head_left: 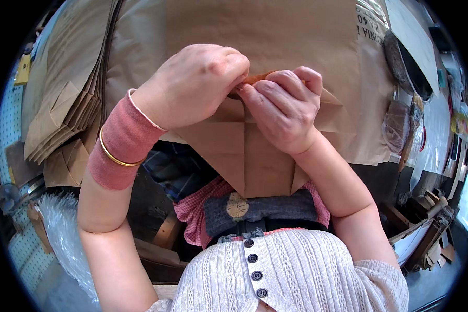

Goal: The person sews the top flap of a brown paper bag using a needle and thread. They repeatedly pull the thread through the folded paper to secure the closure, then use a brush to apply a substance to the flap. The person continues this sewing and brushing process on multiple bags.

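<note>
My left hand (200,83), with a pink wristband and a gold bangle on its wrist, is closed, and its fingertips meet my right hand's. My right hand (286,106) is curled tight, knuckles up. A small orange-brown piece (257,78) shows between the two hands, pinched by the fingers; its kind is not clear, and most of it is hidden. Under the hands lies a brown paper bag (268,161) with its folded, creased bottom end toward me, hanging over the table's near edge. Larger brown paper (281,31) spreads beneath and beyond it.
A stack of folded brown paper bags (70,114) stands on the left. At the right are a dark rough-sided container (400,65), a plastic-wrapped bundle (395,125) and a brush (416,122). Clear plastic strips (65,234) bunch at lower left. Paper scraps (434,252) sit at lower right.
</note>
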